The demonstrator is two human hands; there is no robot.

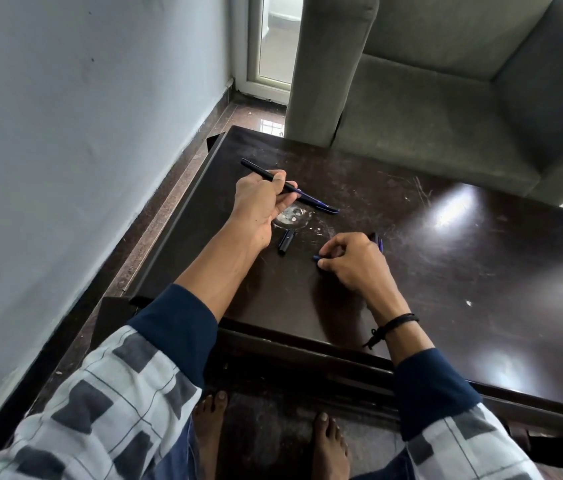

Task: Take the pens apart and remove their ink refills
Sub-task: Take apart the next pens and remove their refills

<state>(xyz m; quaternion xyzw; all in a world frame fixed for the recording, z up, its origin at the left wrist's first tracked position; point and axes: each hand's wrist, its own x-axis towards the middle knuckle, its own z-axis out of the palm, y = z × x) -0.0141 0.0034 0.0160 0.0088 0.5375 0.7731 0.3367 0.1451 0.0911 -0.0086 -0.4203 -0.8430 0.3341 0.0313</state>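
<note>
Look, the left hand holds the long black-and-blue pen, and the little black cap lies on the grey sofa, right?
No. In the head view the small black plastic cap lies on the dark brown wooden table instead. The left hand does hold the long black-and-blue pen.

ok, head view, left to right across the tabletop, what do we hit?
left hand gripping the long pen → short black pen piece → small blue piece → right hand pinching it → white speck
</note>
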